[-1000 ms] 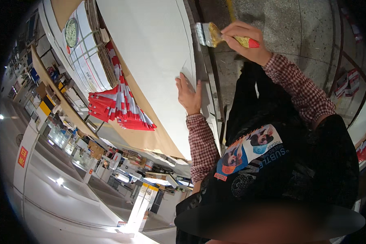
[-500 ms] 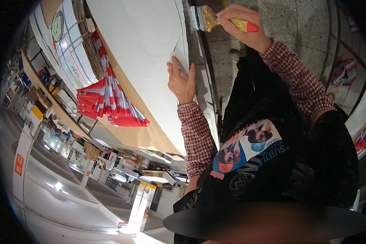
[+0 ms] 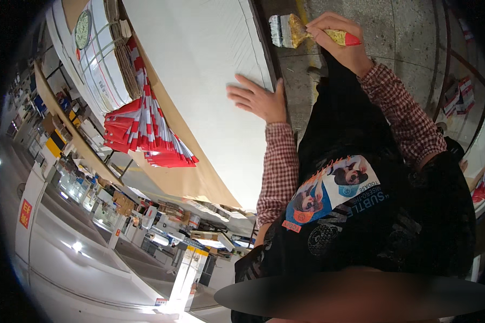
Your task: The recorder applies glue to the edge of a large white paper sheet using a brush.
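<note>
The right hand (image 3: 337, 39) holds a paint brush (image 3: 293, 31), with the thumb and fingers closed around its handle. The handle is yellow with a red end, and the red end points to the right. The wide head of the brush points left, toward the table. The brush is up in the air beside the table's edge, with the grey floor (image 3: 361, 19) showing behind it, and it does not touch the white paper (image 3: 199, 64). The left hand (image 3: 261, 99) has no thing in its grip. It lies on the white paper near the right edge, palm down, with its fingers out and its thumb stretched wide away from them. Thin slanted lines show on the paper above this hand. To the left of the white paper there is a brown sheet (image 3: 199, 180). Red and white packets (image 3: 151, 132) are fanned out on it. Next to them is a fat white bundle (image 3: 105, 64) tied with straps. Both arms wear red and white checked sleeves (image 3: 277, 167).
</note>
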Demonstrator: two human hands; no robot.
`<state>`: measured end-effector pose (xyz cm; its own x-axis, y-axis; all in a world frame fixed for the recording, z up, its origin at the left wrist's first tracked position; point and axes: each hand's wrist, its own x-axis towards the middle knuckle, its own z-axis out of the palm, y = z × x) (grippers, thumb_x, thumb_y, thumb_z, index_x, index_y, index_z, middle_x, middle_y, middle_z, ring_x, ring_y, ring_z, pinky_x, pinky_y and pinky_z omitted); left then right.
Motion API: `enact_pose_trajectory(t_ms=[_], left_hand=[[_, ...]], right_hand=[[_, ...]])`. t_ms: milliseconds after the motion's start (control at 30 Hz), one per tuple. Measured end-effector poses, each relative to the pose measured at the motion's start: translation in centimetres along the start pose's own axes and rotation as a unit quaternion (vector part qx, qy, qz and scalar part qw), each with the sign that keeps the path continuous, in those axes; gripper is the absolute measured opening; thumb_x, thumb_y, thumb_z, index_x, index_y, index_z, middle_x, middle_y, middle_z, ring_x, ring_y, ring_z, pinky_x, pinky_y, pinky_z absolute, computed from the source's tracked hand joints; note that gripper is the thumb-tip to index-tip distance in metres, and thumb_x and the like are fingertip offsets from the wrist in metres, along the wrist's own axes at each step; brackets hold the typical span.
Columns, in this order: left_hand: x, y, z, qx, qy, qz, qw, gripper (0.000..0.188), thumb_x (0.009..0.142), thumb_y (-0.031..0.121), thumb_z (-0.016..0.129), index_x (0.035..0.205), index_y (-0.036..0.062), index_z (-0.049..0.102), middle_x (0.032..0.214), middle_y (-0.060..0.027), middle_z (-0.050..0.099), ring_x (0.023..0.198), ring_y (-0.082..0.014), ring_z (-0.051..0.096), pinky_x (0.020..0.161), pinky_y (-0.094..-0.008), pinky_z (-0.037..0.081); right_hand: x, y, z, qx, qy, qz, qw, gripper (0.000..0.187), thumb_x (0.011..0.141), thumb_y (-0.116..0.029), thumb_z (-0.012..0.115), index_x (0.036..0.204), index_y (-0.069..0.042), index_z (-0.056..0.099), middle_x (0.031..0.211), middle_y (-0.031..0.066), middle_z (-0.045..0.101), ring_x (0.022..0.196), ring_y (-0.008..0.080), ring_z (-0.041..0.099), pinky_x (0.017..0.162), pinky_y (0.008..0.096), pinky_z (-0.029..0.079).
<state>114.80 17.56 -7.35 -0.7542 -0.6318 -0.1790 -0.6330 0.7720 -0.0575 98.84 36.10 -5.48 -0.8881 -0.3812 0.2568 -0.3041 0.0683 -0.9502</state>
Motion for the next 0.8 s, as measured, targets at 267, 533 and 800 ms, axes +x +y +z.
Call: enact_pose_trajectory(t_ms=[267,533,800], left_hand=[[-0.8,-4.8,-3.7,-0.135,-0.093,0.111,0.98,0.086,0.077,0.039,0.07,0.143,0.0053,0.026,0.143,-0.0317,0.025,0.131,-0.0498,0.027,0.104,-0.048,0.032],[0.7,-6.2,-6.3,-0.279,-0.144,0.094,0.945,0.065,0.079,0.022,0.07,0.135,0.0019,0.043,0.134,-0.0307,0.042,0.133,-0.0296,0.036,0.102,-0.0333,0.034],[0.7,-6.9,-5.7,-0.254,-0.119,0.126,0.951,0.065,0.079,0.024,0.07,0.134,0.0016,0.044,0.133,-0.0299,0.044,0.131,-0.032,0.037,0.101,-0.0341,0.036]], right_hand=[[-0.9,0.2,0.9,-0.026,-0.007,-0.06,0.998,0.008,0.085,-0.007,0.065,0.089,-0.001,0.068,0.091,0.0092,0.066,0.083,0.0182,0.064,0.071,0.0284,0.052],[0.8,0.5,4.2,0.074,0.086,-0.062,0.992,0.006,0.081,-0.006,0.068,0.083,-0.001,0.066,0.083,0.0091,0.065,0.074,0.0195,0.062,0.062,0.0316,0.05],[-1.4,-0.2,3.0,0.002,-0.022,-0.071,0.997,0.006,0.084,-0.005,0.065,0.089,0.0,0.067,0.089,0.0095,0.066,0.083,0.0184,0.063,0.071,0.0287,0.051]])
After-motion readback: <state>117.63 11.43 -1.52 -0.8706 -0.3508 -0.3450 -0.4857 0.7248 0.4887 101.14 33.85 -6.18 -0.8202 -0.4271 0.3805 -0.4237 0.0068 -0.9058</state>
